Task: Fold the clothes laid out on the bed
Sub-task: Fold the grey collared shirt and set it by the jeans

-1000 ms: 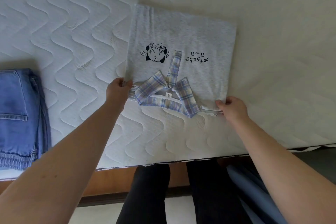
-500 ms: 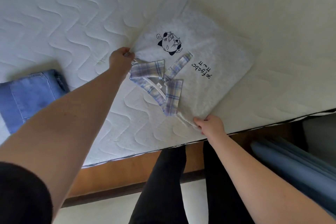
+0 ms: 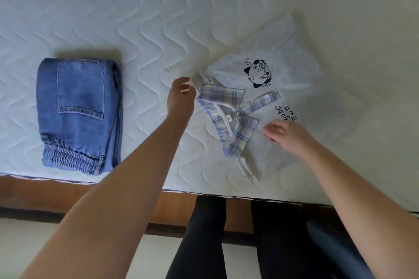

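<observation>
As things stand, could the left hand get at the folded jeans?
Probably yes: the left hand pinches the shirt corner, and only bare mattress lies between it and the folded jeans.

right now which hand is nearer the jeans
Left. The left hand grips the shirt corner, across a gap of mattress from the jeans; the right hand is farther off, over the shirt.

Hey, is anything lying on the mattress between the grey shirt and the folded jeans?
Nothing visible lies there. Only bare quilted mattress separates the grey shirt from the folded jeans; the left hand pinching the shirt's corner is above that strip.
</observation>
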`<state>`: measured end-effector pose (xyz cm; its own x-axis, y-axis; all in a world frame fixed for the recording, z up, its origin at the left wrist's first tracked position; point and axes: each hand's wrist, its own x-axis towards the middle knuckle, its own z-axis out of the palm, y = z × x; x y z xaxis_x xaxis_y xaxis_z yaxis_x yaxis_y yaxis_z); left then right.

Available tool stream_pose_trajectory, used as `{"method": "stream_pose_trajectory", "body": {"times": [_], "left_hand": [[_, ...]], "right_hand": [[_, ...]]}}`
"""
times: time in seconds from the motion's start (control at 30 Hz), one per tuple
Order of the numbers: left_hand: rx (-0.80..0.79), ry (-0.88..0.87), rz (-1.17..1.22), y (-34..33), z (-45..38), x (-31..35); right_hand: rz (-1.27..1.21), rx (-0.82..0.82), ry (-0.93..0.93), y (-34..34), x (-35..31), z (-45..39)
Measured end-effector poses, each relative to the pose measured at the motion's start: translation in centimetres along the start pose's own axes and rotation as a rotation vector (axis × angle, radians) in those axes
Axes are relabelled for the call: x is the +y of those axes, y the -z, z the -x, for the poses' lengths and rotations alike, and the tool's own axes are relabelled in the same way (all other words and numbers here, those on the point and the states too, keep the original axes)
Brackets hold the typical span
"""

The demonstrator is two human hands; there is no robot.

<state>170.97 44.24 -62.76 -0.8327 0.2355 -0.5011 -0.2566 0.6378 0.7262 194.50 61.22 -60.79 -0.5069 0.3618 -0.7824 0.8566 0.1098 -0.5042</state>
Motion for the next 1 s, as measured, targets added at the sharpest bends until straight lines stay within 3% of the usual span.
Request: {"method": "stream_pose_trajectory", "body": {"times": [0.27, 0.4, 0.6, 0.83, 1.0], "left_hand": [[0.086, 0.069, 0.174, -2.0, 5.7, -1.6], [0.16, 0.186, 0.276, -3.0, 8.5, -2.8], [0.245, 0.378, 0.4, -5.9, 14.8, -6.2], [0.212, 0.515, 0.334, -10.2, 18.9, -8.6], [0.115, 0.595, 0.273, -12.6, 21.5, -8.4]], "right_hand": [[0.247, -0.073, 0.463, 2.1, -7.8, -6.7], [0.347, -0.126, 0.594, 2.1, -10.2, -9.0], [0.54, 0.013, 0.882, 1.4, -12.4, -11.7], [0.822, -0.009, 0.924, 0.0, -15.7, -15.0], [1.142, -0.067, 0.739, 0.0, -17.5, -16.9]]}}
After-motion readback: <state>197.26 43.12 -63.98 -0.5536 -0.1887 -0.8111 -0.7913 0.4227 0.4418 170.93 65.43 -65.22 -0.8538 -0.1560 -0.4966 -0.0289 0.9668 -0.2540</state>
